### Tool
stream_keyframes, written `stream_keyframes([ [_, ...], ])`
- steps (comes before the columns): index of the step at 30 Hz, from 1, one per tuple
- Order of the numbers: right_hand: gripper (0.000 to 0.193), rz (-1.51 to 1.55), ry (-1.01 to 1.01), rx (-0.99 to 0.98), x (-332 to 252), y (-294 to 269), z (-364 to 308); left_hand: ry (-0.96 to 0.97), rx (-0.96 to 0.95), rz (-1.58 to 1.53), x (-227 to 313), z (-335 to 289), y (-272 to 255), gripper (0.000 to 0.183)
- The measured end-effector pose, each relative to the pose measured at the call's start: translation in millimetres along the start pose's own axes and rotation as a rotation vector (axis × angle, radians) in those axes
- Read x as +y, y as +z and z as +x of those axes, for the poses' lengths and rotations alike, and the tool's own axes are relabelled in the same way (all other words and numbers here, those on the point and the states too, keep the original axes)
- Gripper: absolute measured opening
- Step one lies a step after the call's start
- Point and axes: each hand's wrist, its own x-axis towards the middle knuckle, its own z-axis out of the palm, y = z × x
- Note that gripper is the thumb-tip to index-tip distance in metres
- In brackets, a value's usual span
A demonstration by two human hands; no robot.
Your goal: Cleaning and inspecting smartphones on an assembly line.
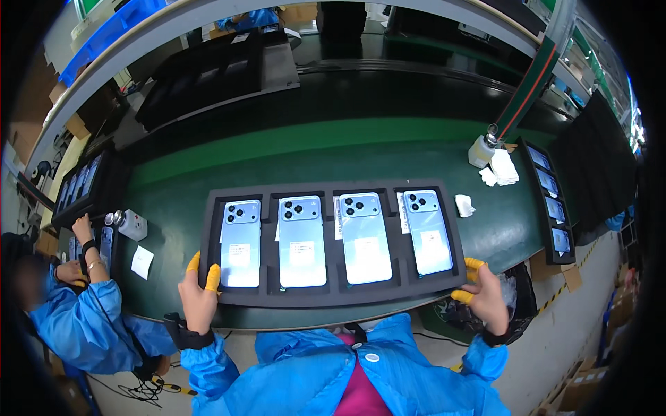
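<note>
Evidently, the step in hand is managing a loaded black foam tray point(326, 300), held at both near corners in front of the person, over the near part of the green tabletop point(173, 222). From where I stand, the left hand point(199, 295) pinches the near left corner, its yellow-capped thumb over the rim; the right hand point(485, 295) grips the near right corner between thumb and fingers. I can't tell whether the underside is lifted or resting. Four pale-blue phones point(303, 239) lie backs up, one per compartment, each bearing a white label. Whichever way the tray is to go, I'd judge the next move calls for both hands working evenly, keeping it level so no phone slides. A white bottle point(480, 151) stands well apart at the far right, and a loose white tissue point(465, 205) lies just beside the tray.
</note>
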Motion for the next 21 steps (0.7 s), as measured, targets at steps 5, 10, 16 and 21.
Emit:
stream_keyframes([
  [5, 0.051, 0.203, -0.237, 0.152, -23.4, -13.6, 59.3, -0.107, -0.164, -0.521, -45.4, 66.2, -2.6, 0.039],
  [10, 0.051, -0.039, -0.127, 0.041, 18.2, 15.7, 145.1, -0.050, -0.282, -0.746, -58.6, 111.9, 34.1, 0.043],
  [16, 0.053, -0.137, -0.128, 0.052, -12.4, 33.3, 127.0, 0.033, -0.431, -0.692, -46.1, 100.0, 32.8, 0.052],
  [21, 0.054, 0.191, -0.137, 0.073, -9.1, 26.3, 106.6, 0.146, -0.310, -0.726, -22.6, 66.5, 11.1, 0.050],
])
